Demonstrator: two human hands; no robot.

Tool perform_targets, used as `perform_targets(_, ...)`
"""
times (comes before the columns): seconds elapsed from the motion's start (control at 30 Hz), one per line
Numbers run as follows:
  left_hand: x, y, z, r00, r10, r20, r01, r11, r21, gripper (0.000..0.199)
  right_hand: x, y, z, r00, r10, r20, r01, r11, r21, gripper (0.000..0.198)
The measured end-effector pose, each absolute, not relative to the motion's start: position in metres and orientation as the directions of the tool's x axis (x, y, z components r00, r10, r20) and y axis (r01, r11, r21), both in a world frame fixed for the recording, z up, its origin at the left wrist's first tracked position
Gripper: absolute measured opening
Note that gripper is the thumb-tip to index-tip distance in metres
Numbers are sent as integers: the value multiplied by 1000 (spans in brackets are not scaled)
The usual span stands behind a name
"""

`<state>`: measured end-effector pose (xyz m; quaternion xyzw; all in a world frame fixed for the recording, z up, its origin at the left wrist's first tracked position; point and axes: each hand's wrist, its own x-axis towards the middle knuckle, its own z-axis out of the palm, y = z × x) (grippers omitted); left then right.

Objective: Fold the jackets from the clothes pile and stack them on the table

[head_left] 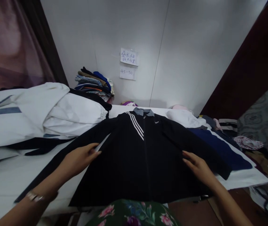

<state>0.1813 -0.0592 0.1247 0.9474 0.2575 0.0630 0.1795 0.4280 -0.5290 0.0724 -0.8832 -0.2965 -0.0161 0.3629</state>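
A black zip jacket [129, 160] lies spread out, front up, on the white table. Its collar [143, 111] is grey, three white stripes slant across one side of the chest, and a small white logo marks the other. Both sleeves stretch outward, away from the body of the jacket. My left hand [83, 157] is at the gap between one sleeve and the jacket's side, thumb and fingers apart, holding nothing. Over the opposite side, near where sleeve and body meet, my right hand [197, 166] has its fingers extended and apart.
White garments [75, 113] are heaped at the left. A stack of folded clothes [93, 83] stands against the wall, near paper notes [128, 64]. Navy cloth [218, 147] and a white garment [185, 118] lie at the right. The table's near edge borders my floral clothing [134, 213].
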Motion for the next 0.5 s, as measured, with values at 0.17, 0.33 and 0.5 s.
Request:
perform_targets(0.17,291,-76,138,955,176,238,105,-953,285,48,448,-421,85,626,725,286,679,-327,-657,36)
perform_targets(0.33,379,-38,115,945,265,190,236,-958,161,47,491,-332,80,568,788,237,642,-243,-727,30)
perform_targets(0.5,386,15,67,865,501,28,491,-857,154,61,552,-266,79,695,703,151,530,-359,-768,29)
